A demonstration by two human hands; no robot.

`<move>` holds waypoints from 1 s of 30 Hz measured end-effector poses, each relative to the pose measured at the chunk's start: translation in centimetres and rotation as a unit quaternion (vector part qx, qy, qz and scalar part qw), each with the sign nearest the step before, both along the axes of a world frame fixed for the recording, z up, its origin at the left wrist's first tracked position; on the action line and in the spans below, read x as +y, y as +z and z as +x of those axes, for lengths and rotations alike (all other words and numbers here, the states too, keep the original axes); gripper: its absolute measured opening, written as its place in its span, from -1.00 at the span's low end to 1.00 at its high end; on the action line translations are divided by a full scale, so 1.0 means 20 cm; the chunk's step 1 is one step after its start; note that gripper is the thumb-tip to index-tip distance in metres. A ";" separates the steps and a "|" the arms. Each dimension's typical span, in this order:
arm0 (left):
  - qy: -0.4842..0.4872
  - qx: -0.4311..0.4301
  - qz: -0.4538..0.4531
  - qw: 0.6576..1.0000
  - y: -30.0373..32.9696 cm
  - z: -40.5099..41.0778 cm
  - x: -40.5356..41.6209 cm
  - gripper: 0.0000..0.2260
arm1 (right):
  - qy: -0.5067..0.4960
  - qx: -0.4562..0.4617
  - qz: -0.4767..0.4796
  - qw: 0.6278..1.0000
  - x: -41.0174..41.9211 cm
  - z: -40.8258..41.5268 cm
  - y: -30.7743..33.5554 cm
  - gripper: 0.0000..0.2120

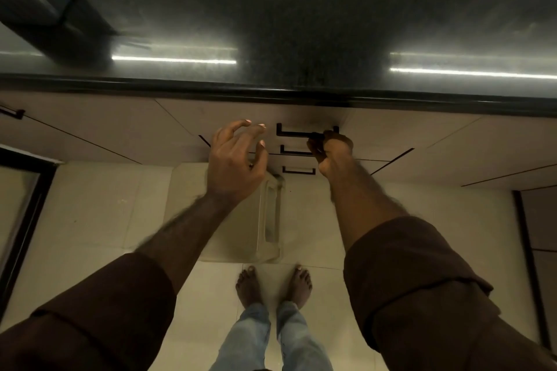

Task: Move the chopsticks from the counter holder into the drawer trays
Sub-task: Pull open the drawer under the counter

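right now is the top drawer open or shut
Shut: the top drawer front sits flush with its neighbours. The right hand grips its handle.

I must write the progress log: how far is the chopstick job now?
Nothing looks done: no chopsticks or holder show, and the drawers look closed. In hand: the right hand grips the top drawer handle; the left hand hovers free. Left: opening the drawer, moving every chopstick.
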State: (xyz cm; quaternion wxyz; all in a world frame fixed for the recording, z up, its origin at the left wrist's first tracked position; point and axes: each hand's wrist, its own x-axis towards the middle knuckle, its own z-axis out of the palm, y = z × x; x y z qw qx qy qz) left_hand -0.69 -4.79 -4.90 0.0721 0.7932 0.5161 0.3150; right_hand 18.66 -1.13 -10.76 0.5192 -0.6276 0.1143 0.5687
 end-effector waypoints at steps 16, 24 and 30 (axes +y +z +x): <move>-0.005 0.020 -0.017 1.000 -0.01 -0.05 -0.08 -0.71 | 0.000 -0.020 -0.003 1.000 -0.19 -0.04 -0.02 -0.71; -0.038 0.049 -0.068 0.996 -0.04 -0.02 -0.25 -0.69 | -0.028 0.008 0.005 1.000 -0.50 -0.12 0.00 -0.71; -0.083 0.020 -0.060 0.995 -0.08 -0.06 -0.44 -0.75 | -0.026 -0.015 -0.004 1.000 -0.68 -0.18 -0.02 -0.74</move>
